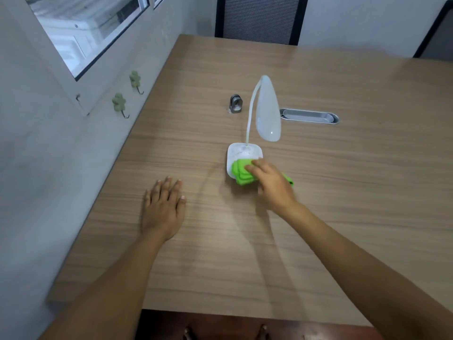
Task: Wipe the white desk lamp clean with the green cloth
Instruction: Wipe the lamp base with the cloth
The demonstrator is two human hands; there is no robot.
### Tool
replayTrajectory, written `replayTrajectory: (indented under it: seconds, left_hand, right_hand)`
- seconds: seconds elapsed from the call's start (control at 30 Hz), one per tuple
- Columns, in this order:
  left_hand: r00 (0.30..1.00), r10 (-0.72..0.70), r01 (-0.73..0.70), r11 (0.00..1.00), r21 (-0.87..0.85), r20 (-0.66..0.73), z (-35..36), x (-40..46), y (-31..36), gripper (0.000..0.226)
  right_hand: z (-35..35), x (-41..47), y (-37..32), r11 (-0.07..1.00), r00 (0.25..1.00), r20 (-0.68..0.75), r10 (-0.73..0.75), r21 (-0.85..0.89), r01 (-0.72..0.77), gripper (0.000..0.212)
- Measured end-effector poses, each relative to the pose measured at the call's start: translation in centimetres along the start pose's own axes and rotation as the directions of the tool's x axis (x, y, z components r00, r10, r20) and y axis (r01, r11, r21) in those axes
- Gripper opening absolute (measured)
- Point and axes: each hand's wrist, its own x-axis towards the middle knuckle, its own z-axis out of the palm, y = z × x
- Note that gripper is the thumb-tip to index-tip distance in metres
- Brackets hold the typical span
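The white desk lamp stands upright mid-table, its thin neck curving up from a square white base to a drooping oval head. A folded green cloth lies across the near half of that base. My right hand presses down on the cloth, fingers over it, with a green corner sticking out behind the hand. My left hand rests flat on the wooden table to the left of the lamp, fingers apart, holding nothing.
A small grey metal ring holder stands behind the lamp on the left. A silver oval cable tray is set into the table on the right. The wall with two green hooks borders the left edge; a dark chair stands at the far side.
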Motion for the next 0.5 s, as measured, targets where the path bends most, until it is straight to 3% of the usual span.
replayTrajectory:
  seconds: [0.07, 0.13, 0.27, 0.37, 0.5]
  left_hand:
    - [1.0, -0.002, 0.002, 1.0, -0.005, 0.0, -0.1, 0.0, 0.0, 0.065]
    - [1.0, -0.001, 0.001, 1.0, 0.002, -0.002, -0.1, 0.0, 0.1, 0.065]
    - [1.0, 0.0, 0.0, 1.0, 0.006, -0.001, -0.1, -0.1, 0.1, 0.065]
    - [1.0, -0.001, 0.001, 1.0, 0.011, -0.002, -0.2, -0.1, 0.2, 0.066]
    - [1.0, -0.004, 0.004, 1.0, 0.016, 0.001, -0.1, -0.1, 0.1, 0.066]
  right_hand:
    - [-0.4, 1.4, 0.9, 0.992, 0.992, -0.035, 0.121, 0.033, -0.12, 0.052]
    - [-0.1, 1.8, 1.3, 0.985, 0.985, 0.023, 0.171, 0.025, -0.172, 0.051]
    - [0.6, -1.0, 0.8, 0.999, 0.993, 0.11, 0.047, -0.024, -0.045, 0.05]
    - [-0.5, -2.3, 1.2, 1.0, 0.998, 0.061, -0.011, 0.0, 0.011, 0.053]
    - [-1.6, 0.8, 2.3, 0.98, 0.976, -0.096, 0.196, 0.002, -0.197, 0.044]
